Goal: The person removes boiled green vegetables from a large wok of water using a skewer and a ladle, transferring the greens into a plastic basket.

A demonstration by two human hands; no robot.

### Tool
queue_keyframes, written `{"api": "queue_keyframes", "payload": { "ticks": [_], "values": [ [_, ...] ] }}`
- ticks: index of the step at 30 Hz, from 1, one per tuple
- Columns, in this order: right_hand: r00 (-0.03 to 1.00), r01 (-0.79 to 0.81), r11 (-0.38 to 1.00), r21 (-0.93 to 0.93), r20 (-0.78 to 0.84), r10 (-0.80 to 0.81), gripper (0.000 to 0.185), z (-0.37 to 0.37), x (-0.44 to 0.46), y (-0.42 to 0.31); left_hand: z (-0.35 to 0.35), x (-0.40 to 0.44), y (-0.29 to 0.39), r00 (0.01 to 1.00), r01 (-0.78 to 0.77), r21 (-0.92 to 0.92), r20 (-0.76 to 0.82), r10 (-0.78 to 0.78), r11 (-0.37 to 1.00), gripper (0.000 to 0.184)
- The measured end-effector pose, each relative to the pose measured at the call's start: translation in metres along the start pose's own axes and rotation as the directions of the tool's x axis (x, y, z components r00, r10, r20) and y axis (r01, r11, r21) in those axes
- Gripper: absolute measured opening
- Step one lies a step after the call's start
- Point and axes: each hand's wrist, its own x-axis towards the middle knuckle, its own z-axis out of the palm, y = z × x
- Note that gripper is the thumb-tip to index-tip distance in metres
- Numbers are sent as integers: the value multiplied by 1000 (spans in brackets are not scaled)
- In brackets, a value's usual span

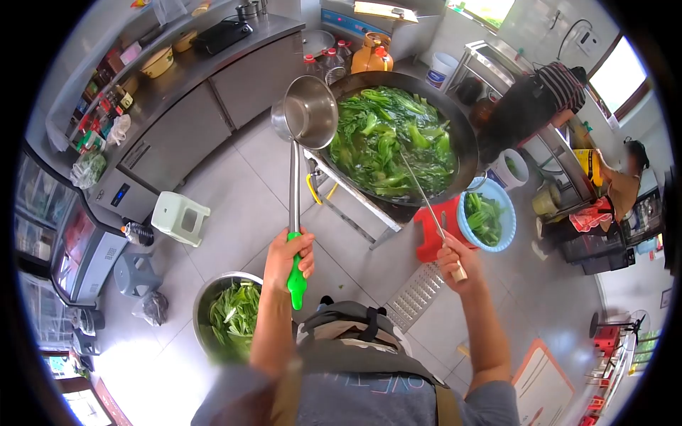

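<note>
My left hand [288, 257] is wrapped round the green grip of a large metal ladle [312, 117]. Its deep bowl is raised at the left rim of a big wok [465, 135], tilted so its inside shows. Leafy greens [391, 138] fill the wok in liquid. In my right hand [458, 264] is the pale handle of a long thin metal cooking utensil [424, 195]; its far end is down among the greens, so its head is hidden. Below that wok, right of centre, a light-blue basin [508, 216] holds more greens on a red stool [435, 231].
A steel bowl of raw greens [201, 312] stands on the floor at left. Beyond it are a white stool [179, 216] and a steel counter [177, 99]. An orange gas cylinder [371, 53] stands behind the wok. Two other people are at the right. A floor drain grate [415, 295] lies ahead.
</note>
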Motion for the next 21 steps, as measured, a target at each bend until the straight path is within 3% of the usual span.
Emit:
{"api": "queue_keyframes", "payload": {
  "ticks": [3,12,21],
  "values": [
    [977,-30,974,226,213,-20,31,-10,-8,20,3,-4,4,1000,15,0,11,-15,1000,15],
    [933,185,983,-9,314,-173,41,15,-52,30,18,-14,-3,999,1,-6,53,-1,1000,16],
    [951,181,977,109,236,-202,44,-11,-94,2,50,-19,-36,1000,-22,28,14,22,999,15]
  ]
}}
